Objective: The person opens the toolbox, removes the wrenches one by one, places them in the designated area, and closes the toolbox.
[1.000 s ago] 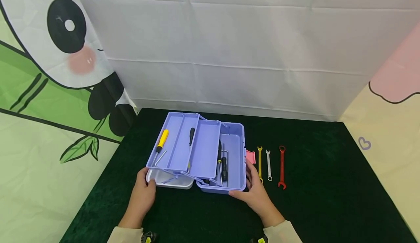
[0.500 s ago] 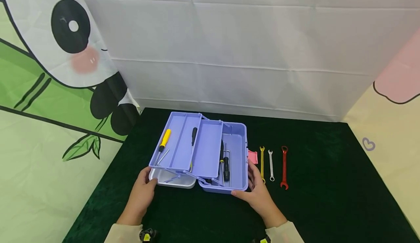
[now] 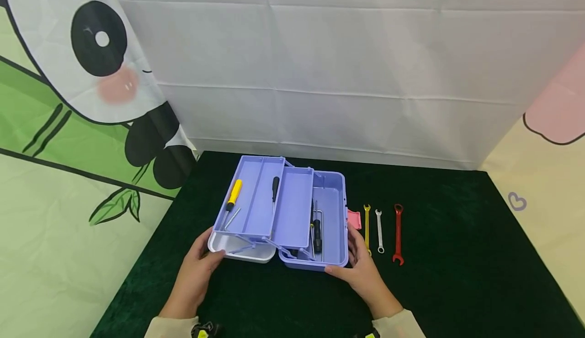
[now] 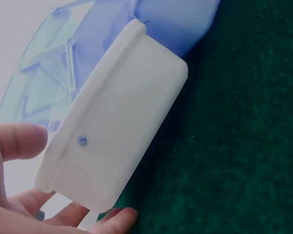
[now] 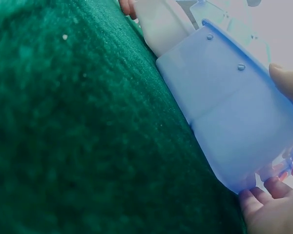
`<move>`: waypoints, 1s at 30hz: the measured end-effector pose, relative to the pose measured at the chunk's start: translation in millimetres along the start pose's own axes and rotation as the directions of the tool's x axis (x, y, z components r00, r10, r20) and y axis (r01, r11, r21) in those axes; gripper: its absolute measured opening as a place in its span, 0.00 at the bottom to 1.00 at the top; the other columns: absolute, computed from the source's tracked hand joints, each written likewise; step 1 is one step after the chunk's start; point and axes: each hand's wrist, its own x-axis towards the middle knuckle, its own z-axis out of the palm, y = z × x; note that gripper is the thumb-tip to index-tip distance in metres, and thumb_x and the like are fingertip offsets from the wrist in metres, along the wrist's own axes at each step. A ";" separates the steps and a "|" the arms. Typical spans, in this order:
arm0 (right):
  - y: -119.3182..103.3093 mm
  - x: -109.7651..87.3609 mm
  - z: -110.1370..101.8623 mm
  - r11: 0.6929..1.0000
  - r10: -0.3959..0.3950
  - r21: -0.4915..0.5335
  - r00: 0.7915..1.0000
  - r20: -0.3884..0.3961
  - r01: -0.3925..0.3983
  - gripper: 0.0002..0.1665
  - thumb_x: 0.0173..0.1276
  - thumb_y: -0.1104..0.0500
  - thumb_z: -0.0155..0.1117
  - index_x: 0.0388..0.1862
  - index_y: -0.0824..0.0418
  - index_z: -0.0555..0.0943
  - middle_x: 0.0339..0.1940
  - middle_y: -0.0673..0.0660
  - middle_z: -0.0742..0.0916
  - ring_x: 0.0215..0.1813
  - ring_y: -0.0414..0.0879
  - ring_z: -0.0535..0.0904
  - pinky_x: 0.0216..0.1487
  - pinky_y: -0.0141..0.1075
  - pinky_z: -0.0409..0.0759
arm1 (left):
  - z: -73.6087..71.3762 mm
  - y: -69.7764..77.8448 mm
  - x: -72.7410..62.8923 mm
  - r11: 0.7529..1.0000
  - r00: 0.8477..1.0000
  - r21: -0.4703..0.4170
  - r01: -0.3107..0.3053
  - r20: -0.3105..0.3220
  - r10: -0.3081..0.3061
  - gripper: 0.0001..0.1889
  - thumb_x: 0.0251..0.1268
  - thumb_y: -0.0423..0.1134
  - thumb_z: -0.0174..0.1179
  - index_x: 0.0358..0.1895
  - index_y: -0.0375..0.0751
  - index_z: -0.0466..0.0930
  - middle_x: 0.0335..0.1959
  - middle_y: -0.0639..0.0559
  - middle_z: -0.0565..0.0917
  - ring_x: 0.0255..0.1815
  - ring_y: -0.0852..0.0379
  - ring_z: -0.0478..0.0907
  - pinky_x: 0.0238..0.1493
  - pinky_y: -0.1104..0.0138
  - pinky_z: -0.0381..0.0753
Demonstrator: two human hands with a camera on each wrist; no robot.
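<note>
A lavender toolbox [image 3: 338,216] stands unfolded on dark green cloth in the head view, its white lid [image 3: 260,254] laid out to the left. My left hand [image 3: 194,272] grips the lid's left end, thumb at the rim and fingers around the end. At the box's front right corner my right hand [image 3: 363,272] holds on, thumb on the front rim and fingers along the right side. A yellow screwdriver [image 3: 235,193], a black-handled screwdriver [image 3: 275,188] and a hex key [image 3: 232,218] lie in the raised tray [image 3: 250,206]. Another black screwdriver [image 3: 317,236] lies in the base, partly among other tools.
Right of the box, a pink latch [image 3: 354,220] sticks out. Beyond it lie a yellow wrench [image 3: 367,226], a silver wrench [image 3: 380,231] and a red wrench [image 3: 398,234]. A white cloth wall [image 3: 320,74] rises behind the table.
The left hand has moved slightly right, its thumb farther over the lid. The trays have shifted a little right, covering more of a tool in the base. The head view has turned slightly.
</note>
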 end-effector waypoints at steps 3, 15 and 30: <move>-1.3 -0.6 -0.3 1.000 0.004 0.001 1.000 -0.004 -0.004 0.67 0.57 0.65 0.81 0.85 0.51 0.48 0.81 0.64 0.60 0.79 0.61 0.59 0.76 0.47 0.59 | -1.0 2.7 -1.7 0.999 1.000 -0.035 -0.007 0.014 0.007 0.40 0.74 0.32 0.60 0.84 0.55 0.52 0.81 0.44 0.52 0.72 0.39 0.65 0.71 0.51 0.69; -3.6 -1.6 0.0 0.999 0.048 -0.002 0.999 -0.006 -0.048 0.68 0.56 0.64 0.82 0.85 0.48 0.48 0.82 0.60 0.60 0.80 0.58 0.59 0.75 0.39 0.62 | 1.9 15.9 -8.9 0.993 0.993 -0.006 -0.114 0.009 0.114 0.41 0.74 0.34 0.62 0.84 0.59 0.53 0.81 0.47 0.54 0.72 0.41 0.65 0.73 0.44 0.64; -9.7 -1.6 -2.2 0.996 0.094 0.003 0.995 0.022 -0.094 0.68 0.56 0.63 0.82 0.85 0.50 0.47 0.83 0.62 0.57 0.80 0.61 0.58 0.73 0.47 0.65 | 11.1 38.4 -24.1 0.897 0.935 0.273 -0.347 0.028 0.353 0.43 0.71 0.41 0.68 0.83 0.60 0.55 0.79 0.42 0.54 0.71 0.37 0.65 0.66 0.42 0.72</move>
